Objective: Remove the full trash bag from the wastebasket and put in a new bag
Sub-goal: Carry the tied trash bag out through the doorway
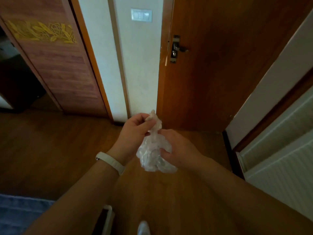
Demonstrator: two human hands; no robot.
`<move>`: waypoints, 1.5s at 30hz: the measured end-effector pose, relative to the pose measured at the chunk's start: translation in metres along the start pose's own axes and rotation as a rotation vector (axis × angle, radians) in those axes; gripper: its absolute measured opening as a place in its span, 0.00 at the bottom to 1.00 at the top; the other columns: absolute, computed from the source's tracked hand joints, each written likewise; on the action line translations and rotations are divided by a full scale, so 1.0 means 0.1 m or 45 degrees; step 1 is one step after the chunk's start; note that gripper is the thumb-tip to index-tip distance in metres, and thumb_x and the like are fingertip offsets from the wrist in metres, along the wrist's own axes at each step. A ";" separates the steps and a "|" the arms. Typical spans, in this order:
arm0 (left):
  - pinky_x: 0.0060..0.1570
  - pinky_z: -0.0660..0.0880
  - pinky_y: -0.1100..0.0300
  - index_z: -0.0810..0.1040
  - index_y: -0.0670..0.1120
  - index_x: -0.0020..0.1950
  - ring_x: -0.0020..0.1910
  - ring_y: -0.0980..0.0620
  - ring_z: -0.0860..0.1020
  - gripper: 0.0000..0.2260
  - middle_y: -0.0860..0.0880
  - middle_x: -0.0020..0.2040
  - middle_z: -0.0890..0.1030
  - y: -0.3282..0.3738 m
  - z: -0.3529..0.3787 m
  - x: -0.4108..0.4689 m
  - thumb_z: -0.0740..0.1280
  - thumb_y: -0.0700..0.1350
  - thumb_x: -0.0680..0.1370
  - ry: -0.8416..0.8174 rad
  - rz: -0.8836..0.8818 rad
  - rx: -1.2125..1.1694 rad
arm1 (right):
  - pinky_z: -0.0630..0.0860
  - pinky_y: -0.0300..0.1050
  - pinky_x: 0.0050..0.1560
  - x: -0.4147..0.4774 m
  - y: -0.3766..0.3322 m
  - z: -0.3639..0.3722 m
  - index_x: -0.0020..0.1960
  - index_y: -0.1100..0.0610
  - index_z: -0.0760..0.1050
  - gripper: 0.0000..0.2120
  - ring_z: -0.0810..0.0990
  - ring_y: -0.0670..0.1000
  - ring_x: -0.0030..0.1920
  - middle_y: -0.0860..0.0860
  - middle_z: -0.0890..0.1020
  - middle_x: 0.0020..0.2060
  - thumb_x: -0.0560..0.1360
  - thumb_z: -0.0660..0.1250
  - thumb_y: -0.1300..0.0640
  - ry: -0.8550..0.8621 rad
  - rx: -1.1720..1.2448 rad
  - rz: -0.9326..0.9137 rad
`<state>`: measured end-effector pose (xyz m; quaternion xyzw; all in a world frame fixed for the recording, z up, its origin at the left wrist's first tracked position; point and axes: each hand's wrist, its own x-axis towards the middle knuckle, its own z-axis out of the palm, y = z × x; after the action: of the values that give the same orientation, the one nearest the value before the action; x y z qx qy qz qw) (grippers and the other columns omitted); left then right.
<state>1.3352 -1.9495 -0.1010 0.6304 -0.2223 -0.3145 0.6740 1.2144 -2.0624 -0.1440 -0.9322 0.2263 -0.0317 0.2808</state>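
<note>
Clear, crinkled plastic is bunching between both sets of fingers: the trash bag (155, 150) is being held in the air above the wooden floor (50, 150), near the middle of the view. The left hand (135, 131) is pinching the twisted top of the bag, its fingers (144, 122) pressed together around the neck, with a crumpled tip sticking out at the 12 o'clock side of the fist. The right hand (177, 148) is sitting just at 4 o'clock of the left one, its fingers (163, 133) curling in and gripping the fuller lower part of the bag from the side. The bag is hanging down toward 6 o'clock between the two wrists, touching both palms.

A white wristband (110, 162) is wrapping the left wrist. Both bare forearms are reaching in from the 6 o'clock edge. At 12 o'clock a white light switch (141, 15) is sitting on a pale wall strip; at 1 o'clock a brown door (220, 65) with a metal handle (177, 48) is standing closed. At 10 o'clock a reddish panel with a gold floral carving (42, 32) is showing. A white radiator (279, 158) is lining the 3 o'clock side, and a blue rug (17, 214) is lying at 8 o'clock.
</note>
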 end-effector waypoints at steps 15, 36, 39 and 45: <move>0.47 0.79 0.48 0.82 0.48 0.42 0.41 0.45 0.80 0.06 0.45 0.41 0.81 0.20 -0.76 1.78 0.68 0.42 0.78 -0.083 -0.003 -0.056 | 0.71 0.44 0.58 1.76 -0.22 -0.05 0.72 0.44 0.60 0.26 0.72 0.50 0.63 0.46 0.69 0.68 0.77 0.64 0.45 0.121 -0.037 -0.075; 0.55 0.75 0.35 0.82 0.50 0.41 0.46 0.38 0.79 0.05 0.36 0.44 0.80 0.23 -1.37 4.79 0.71 0.51 0.71 -0.025 -0.123 0.184 | 0.62 0.35 0.55 4.97 0.39 0.08 0.71 0.45 0.62 0.27 0.71 0.45 0.60 0.45 0.71 0.64 0.75 0.66 0.49 0.050 0.159 -0.130; 0.54 0.75 0.36 0.81 0.43 0.46 0.46 0.37 0.79 0.10 0.33 0.47 0.80 0.13 -1.51 5.16 0.71 0.50 0.73 -0.055 -0.165 0.180 | 0.64 0.35 0.55 5.28 0.47 0.17 0.70 0.44 0.62 0.26 0.71 0.43 0.58 0.44 0.72 0.63 0.75 0.66 0.48 0.046 0.180 -0.106; 0.50 0.79 0.44 0.81 0.41 0.46 0.45 0.42 0.80 0.06 0.36 0.45 0.82 -0.17 -1.79 5.93 0.70 0.44 0.77 -0.146 -0.268 0.216 | 0.69 0.39 0.58 5.88 0.53 0.44 0.70 0.48 0.66 0.27 0.73 0.48 0.62 0.49 0.74 0.65 0.73 0.69 0.53 0.091 0.182 -0.005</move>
<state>1.8748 -2.2399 -0.1941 0.6859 -0.2187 -0.3992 0.5678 1.7273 -2.3376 -0.2499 -0.9084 0.2314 -0.0816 0.3384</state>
